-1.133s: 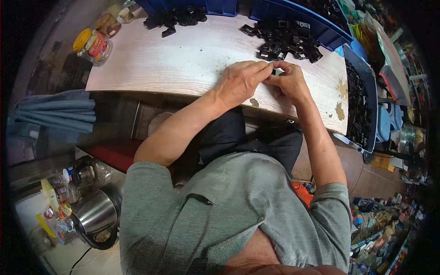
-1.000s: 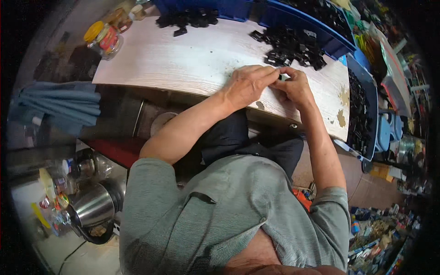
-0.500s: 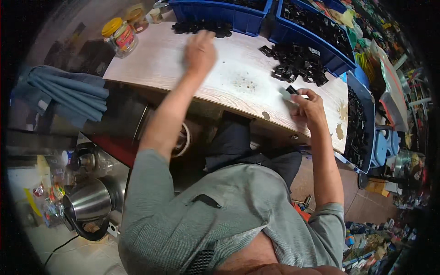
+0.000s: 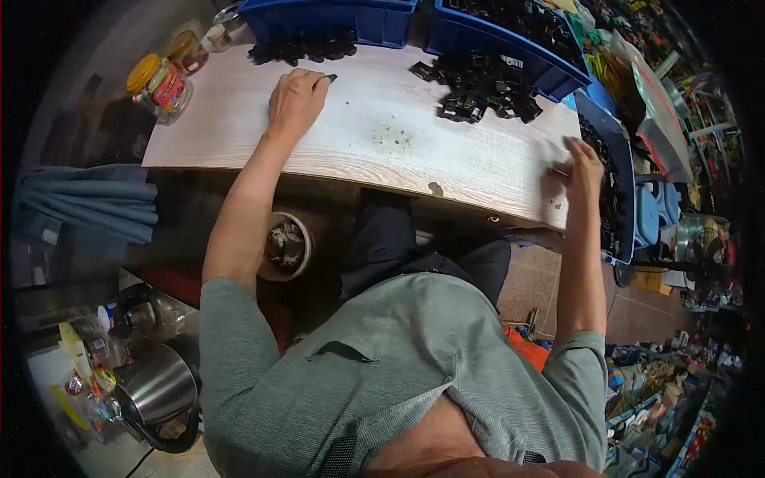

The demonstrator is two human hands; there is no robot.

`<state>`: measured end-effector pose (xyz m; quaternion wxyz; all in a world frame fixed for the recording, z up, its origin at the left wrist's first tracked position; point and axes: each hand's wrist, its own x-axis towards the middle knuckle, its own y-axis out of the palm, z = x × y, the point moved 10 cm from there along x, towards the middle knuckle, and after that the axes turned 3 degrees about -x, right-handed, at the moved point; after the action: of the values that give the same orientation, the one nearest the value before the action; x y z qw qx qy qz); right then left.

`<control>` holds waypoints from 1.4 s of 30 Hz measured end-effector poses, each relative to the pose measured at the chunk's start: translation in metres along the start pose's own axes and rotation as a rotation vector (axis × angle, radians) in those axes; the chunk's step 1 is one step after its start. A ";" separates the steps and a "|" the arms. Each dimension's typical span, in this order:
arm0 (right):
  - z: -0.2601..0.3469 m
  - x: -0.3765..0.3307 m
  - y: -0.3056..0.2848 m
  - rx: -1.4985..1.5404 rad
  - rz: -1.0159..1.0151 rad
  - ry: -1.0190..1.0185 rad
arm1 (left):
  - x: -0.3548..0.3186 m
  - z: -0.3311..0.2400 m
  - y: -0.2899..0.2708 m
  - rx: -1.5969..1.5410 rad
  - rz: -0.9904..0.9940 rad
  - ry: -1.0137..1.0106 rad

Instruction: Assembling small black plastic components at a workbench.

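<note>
My left hand (image 4: 296,102) is closed over the left part of the pale tabletop, with a small black plastic part (image 4: 331,78) poking out at its fingertips. Just beyond it lies a low heap of black plastic parts (image 4: 307,48). At the table's right edge, beside a blue bin filled with black parts (image 4: 612,187), is my right hand (image 4: 585,166). Its thumb and fingers are apart, slightly blurred, and no part shows between them. A bigger pile of black plastic parts (image 4: 486,89) sits between the hands, farther back.
Two blue crates (image 4: 331,22) (image 4: 510,49) stand along the back of the table. A yellow-lidded jar (image 4: 162,89) is at the left end. Under the table edge is a round bucket (image 4: 307,247); a metal kettle (image 4: 163,386) stands at lower left.
My right hand has moved right to the table's edge, and the black part it held no longer shows. My left hand has drawn back from the far heap with a black part.
</note>
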<state>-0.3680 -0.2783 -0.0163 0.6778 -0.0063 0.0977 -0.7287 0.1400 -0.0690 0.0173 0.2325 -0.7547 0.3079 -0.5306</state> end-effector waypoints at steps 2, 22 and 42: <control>0.002 -0.018 0.047 -0.031 0.199 -0.011 | -0.002 0.000 0.001 0.006 -0.005 -0.016; -0.001 -0.062 0.212 -0.455 0.515 -0.221 | -0.001 -0.011 0.009 0.062 0.054 -0.032; 0.005 -0.090 0.226 -0.566 0.646 -0.275 | -0.023 -0.122 0.049 -0.377 0.117 0.149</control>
<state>-0.1370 -0.2042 -0.0345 0.8488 -0.2572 0.1992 -0.4167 0.0086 -0.0903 0.0093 0.0942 -0.7243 0.4616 -0.5034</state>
